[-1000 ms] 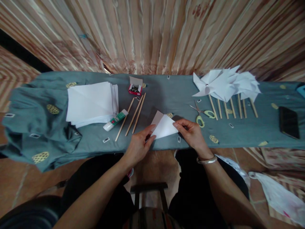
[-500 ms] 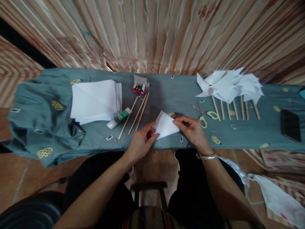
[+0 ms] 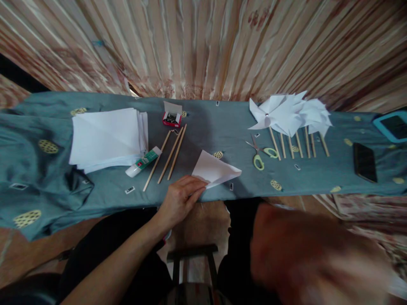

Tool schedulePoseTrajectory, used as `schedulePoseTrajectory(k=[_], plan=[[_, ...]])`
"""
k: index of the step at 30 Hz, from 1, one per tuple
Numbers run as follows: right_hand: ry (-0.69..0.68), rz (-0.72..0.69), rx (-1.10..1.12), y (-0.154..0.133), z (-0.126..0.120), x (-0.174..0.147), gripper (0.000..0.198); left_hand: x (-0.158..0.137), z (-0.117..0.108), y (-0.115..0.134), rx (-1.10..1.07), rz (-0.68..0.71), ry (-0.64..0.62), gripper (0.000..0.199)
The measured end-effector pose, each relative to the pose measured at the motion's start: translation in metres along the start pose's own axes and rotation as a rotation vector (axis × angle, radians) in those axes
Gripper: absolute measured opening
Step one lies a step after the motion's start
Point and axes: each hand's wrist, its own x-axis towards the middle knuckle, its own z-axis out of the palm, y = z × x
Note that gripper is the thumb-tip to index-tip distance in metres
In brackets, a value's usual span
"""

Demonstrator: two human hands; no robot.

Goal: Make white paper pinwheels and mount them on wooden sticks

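A folded piece of white paper (image 3: 213, 167) lies at the table's near edge, its right tip slightly lifted. My left hand (image 3: 183, 195) pinches its lower left corner between thumb and fingers. Close to the camera and off the table, my right hand (image 3: 286, 250) is smeared by motion, so its fingers cannot be made out. Left of the paper are three wooden sticks (image 3: 171, 154) and a green and white glue stick (image 3: 143, 162). To its right lie scissors (image 3: 262, 156) with pale green handles, blades apart.
A stack of white paper (image 3: 104, 135) sits at the left. Behind the sticks stands an open red box (image 3: 172, 118) of small metal pieces. Several paper pinwheels (image 3: 282, 114) on sticks lie at the right, with a black phone (image 3: 365, 162) and a blue-rimmed object (image 3: 394, 127) beyond.
My right hand has let go of the paper and swung back toward the camera. My left hand keeps hold of the paper. The view has shifted right.
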Motion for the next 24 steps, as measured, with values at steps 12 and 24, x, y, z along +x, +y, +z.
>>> schedulePoseTrajectory(k=[12, 24], plan=[[0.088, 0.165, -0.006, 0.008, -0.009, 0.061, 0.017, 0.0, -0.003, 0.002, 0.05, 0.039, 0.017, 0.016], [0.217, 0.322, 0.119, 0.028, 0.003, 0.066, 0.02, 0.0, -0.001, -0.006, -0.003, -0.179, -0.001, 0.022]])
